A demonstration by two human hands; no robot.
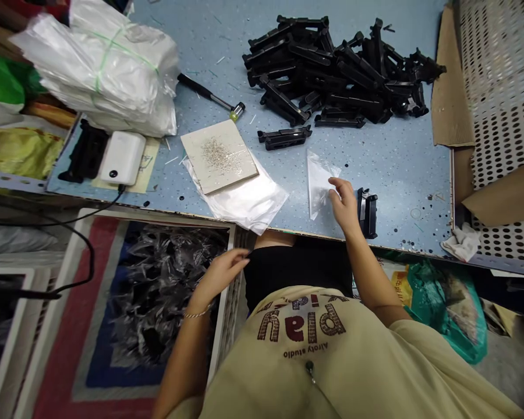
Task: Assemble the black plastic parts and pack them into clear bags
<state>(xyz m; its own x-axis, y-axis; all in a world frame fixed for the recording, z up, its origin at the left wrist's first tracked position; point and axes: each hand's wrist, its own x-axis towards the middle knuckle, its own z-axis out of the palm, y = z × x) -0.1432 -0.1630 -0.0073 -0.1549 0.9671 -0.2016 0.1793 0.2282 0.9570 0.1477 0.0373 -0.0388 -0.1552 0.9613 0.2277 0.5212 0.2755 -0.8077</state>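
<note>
My right hand [344,201] is over the right part of a clear plastic bag [318,186] on the blue table, thumb and index finger apart at its edge. Just right of this hand stands a black plastic part [367,214]. My left hand [222,270] hangs in front of the table edge, above a crate, its fingers loosely apart with nothing in them. Another black part [284,137] lies by itself behind the bag. Left of the bag, a beige square board [218,156] with small specks on it rests on a stack of clear bags [253,201].
A pile of black parts [332,75] covers the table's back. A hammer [209,96], a tied bag bundle [109,70] and a white device [123,157] are at the left. Below stands a crate of bagged parts [161,291]. Cardboard [452,87] borders the right.
</note>
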